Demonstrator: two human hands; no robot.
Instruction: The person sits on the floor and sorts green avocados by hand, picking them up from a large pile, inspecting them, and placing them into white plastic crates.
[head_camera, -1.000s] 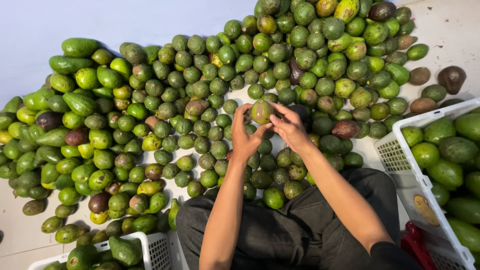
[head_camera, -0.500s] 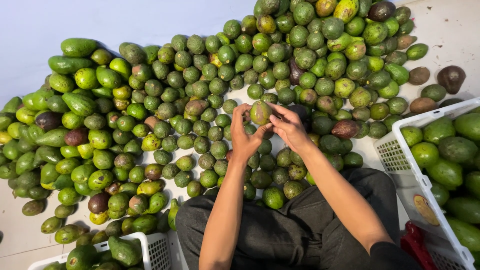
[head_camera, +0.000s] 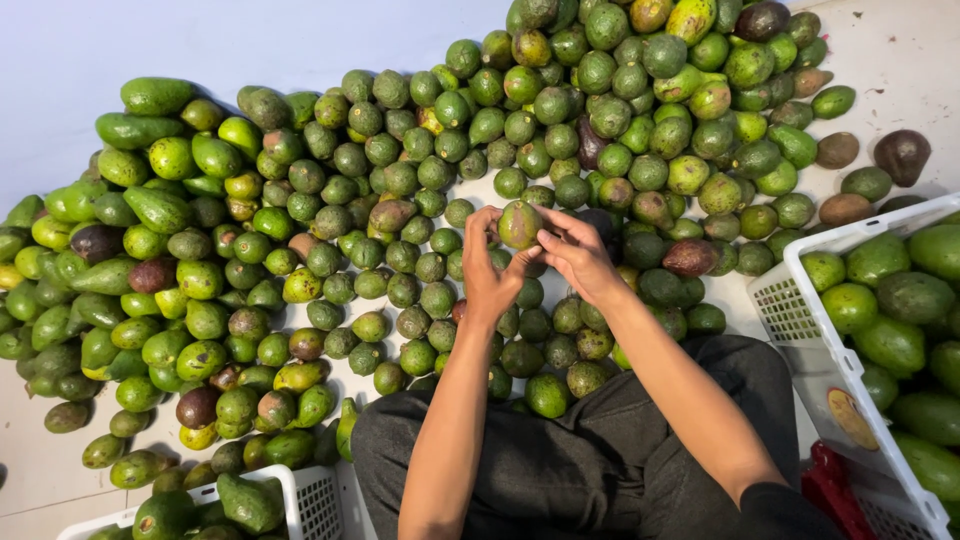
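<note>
No shift since before | hands (head_camera: 535, 262) pinching avocado (head_camera: 520, 224) | avocado pile (head_camera: 400, 180) around | crate (head_camera: 800, 300) right

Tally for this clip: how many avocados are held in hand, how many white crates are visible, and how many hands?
Avocado held: 1
White crates: 2, right crate and lower-left crate
Hands: 2, left hand and right hand
Total: 5

Both hands, left hand (head_camera: 490, 275) and right hand (head_camera: 575, 255), hold one avocado (head_camera: 520, 224) above the avocado heap (head_camera: 400, 200)

A green-brown avocado (head_camera: 520, 224) sits upright, raised above the pile.
</note>
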